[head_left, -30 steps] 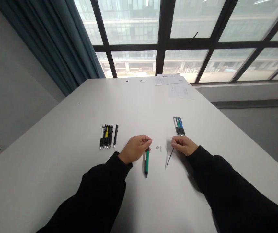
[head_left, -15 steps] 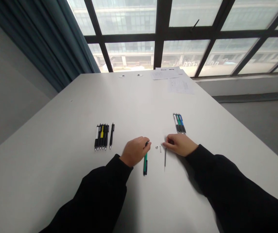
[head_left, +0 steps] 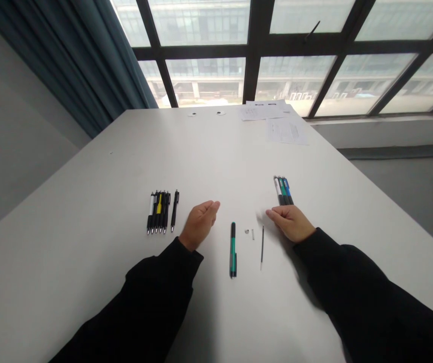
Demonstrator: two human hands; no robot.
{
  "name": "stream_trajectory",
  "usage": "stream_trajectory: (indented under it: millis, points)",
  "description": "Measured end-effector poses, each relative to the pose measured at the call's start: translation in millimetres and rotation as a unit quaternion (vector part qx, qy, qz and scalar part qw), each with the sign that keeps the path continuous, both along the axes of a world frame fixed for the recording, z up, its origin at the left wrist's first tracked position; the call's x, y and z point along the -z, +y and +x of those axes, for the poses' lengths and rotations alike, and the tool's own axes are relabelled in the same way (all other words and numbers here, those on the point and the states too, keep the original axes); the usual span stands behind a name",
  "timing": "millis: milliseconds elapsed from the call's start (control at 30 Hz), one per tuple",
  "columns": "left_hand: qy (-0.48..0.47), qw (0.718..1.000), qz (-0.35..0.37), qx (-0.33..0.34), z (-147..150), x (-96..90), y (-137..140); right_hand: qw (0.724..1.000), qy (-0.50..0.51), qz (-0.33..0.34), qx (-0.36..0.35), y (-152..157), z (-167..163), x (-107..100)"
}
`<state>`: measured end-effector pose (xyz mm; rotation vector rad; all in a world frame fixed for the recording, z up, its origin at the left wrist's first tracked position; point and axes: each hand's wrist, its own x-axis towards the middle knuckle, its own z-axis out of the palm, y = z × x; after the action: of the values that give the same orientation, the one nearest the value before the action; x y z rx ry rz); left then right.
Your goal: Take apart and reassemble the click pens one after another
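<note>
My left hand (head_left: 200,225) hovers over the table with its fingers curled together and nothing showing in them. To its right a green pen barrel (head_left: 233,252) with a black grip lies lengthwise on the table, apart from the hand. My right hand (head_left: 289,221) is also closed, thumb against the fingers, with nothing visible in it. A thin dark pen refill (head_left: 262,247) lies just left of that hand, untouched. Between barrel and refill are a tiny metal tip piece (head_left: 247,231) and a small spring-like piece (head_left: 253,234).
A row of several pens (head_left: 159,213), mostly black with a yellow one, lies at the left, one black pen (head_left: 174,212) slightly apart. Three pens (head_left: 283,190) lie beyond my right hand. Papers (head_left: 265,111) rest at the table's far edge, before the window.
My left hand has let go of the green pen barrel and moved left. My right hand has let go of the refill and moved slightly right.
</note>
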<state>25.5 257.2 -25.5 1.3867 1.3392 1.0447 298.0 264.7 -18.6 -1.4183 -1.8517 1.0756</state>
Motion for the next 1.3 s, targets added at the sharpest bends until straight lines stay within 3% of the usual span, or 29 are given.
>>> stream_trajectory:
  millis: [167, 400, 567, 667, 733, 833, 933, 1167, 1300]
  points:
    - [-0.033, 0.999, -0.012, -0.006, 0, 1.7, 0, 0.999, 0.032, -0.028, 0.014, -1, 1, 3]
    - [-0.02, 1.0, -0.017, 0.003, 0, -2.0, -1, 1.0, -0.007, 0.011, 0.007, -1, -2, -3]
    - [0.061, 0.998, 0.022, 0.026, 2, -9.1, -6, 0.999, -0.022, 0.027, 0.001, -1, -2, -4]
    - [0.184, 0.974, 0.1, 0.091, 5, -11.7, -11, 0.999, -0.045, 0.019, -0.022, -1, -1, -6]
    - [0.26, 0.943, 0.148, 0.147, 7, -11.3, -14, 0.993, -0.085, 0.004, -0.078, -2, -1, -11]
    - [0.346, 0.904, 0.175, 0.181, 9, -10.9, -16, 0.966, -0.203, 0.005, -0.161, -7, -7, -23]
    - [0.387, 0.889, 0.158, 0.188, 8, -14.3, -16, 0.929, -0.332, 0.03, -0.163, -12, -15, -36]
    - [0.314, 0.918, 0.089, 0.226, 3, -16.7, -10, 0.887, -0.426, -0.027, -0.176, -24, -16, -51]
    - [0.15, 0.971, 0.027, 0.186, -1, -11.8, -6, 0.874, -0.446, -0.029, -0.192, -31, -16, -58]
